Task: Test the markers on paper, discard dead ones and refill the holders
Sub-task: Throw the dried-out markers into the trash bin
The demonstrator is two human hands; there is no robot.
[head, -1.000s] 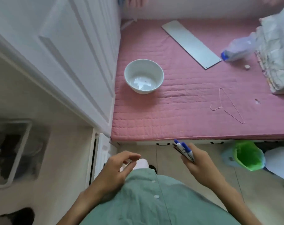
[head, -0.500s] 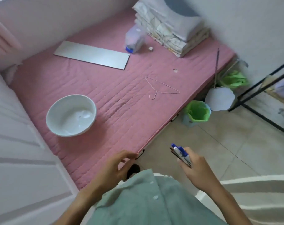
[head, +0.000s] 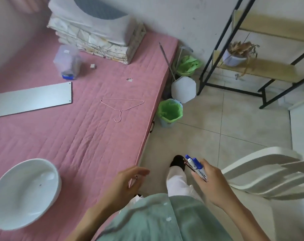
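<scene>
My right hand [head: 209, 181] grips a small bunch of markers [head: 194, 165], white barrels with blue caps pointing up and away, plus a thin dark one beside them. It hovers over the tiled floor, right of the bed corner. My left hand [head: 126, 184] holds nothing, its fingers loosely curled above the pink mattress's near corner. A small bin lined with a green bag [head: 170, 113] stands on the floor against the bed's side, well ahead of the markers. No paper or marker holder is visible.
On the pink mattress [head: 78, 133] lie a white bowl [head: 24, 192], a wire hanger [head: 121, 106], a grey panel [head: 31, 99], a clear plastic container [head: 67, 61] and folded bedding [head: 99, 33]. A white chair [head: 269, 173] stands at my right, a black-framed shelf [head: 252, 66] beyond.
My view has swung right, from the wardrobe and bed toward the floor, bin and shelf. Both hands keep their pose; the right still holds the markers.
</scene>
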